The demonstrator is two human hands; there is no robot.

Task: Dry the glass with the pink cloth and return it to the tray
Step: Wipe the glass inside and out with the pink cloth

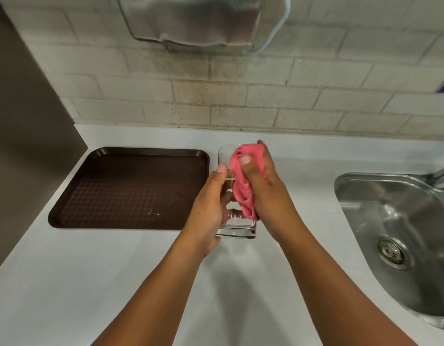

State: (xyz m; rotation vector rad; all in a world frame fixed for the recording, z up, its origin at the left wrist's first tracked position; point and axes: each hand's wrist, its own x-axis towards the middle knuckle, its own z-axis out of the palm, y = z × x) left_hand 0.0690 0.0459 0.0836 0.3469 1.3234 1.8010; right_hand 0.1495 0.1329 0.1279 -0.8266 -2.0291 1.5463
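I see the glass (237, 221) held up over the white counter (116, 283), just to the right of the brown tray (121, 156) and not on it. My left hand (208, 208) wraps around the glass from its left side, thumb up along the wall near the rim, fingers curled around the far side and showing through the clear wall, so that grip is closed firmly on the glass. My right hand (263, 186) is closed on the pink cloth (243, 181), which is bunched up and pressed against the right side of the glass from the rim down toward the thick base; the thumb pins the cloth near the top. The glass stands roughly upright, its base lower in view and nearer to me. The tray lies flat on the counter with a few small pale specks near its near right corner. A steel sink (390, 211) sits well apart on the right, and a tiled wall (241, 96) runs behind.
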